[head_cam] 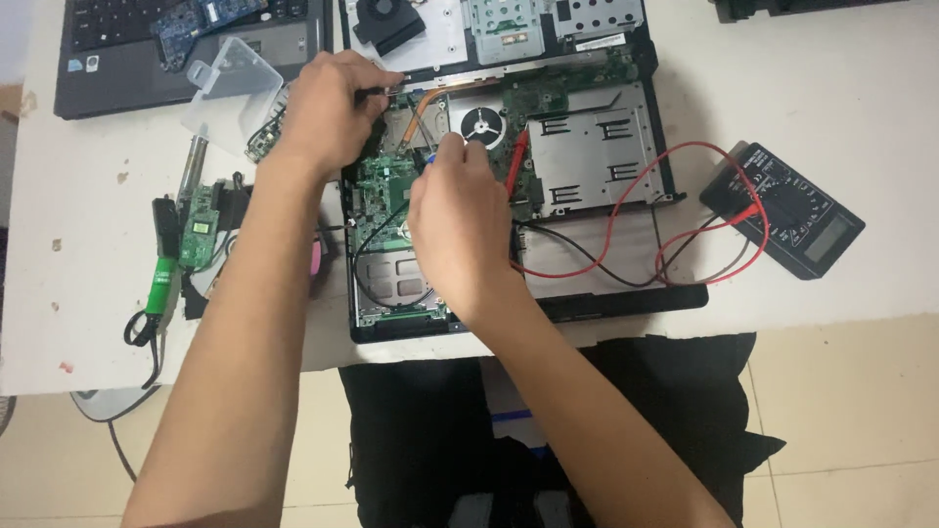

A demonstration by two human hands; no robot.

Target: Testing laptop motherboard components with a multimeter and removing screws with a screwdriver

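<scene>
An opened laptop point(626, 293) lies on the white table, its green motherboard point(386, 186) and a copper heat pipe point(425, 103) exposed. My left hand point(328, 108) rests on the board's upper left corner, fingers closed on a thin black probe. My right hand point(455, 220) hovers over the middle of the board, pinching a small blue-tipped tool near the fan point(482, 125). A red probe point(516, 161) lies on the board beside my right hand. Red and black leads point(626, 210) run to a black multimeter point(787, 207) at the right.
A second laptop point(108, 49) with a loose blue board sits at the far left. A clear plastic box lid point(230, 88), a small green circuit board point(201, 225) and a green-handled tool point(159, 284) lie left of my arm. More laptop parts point(499, 24) lie at the back.
</scene>
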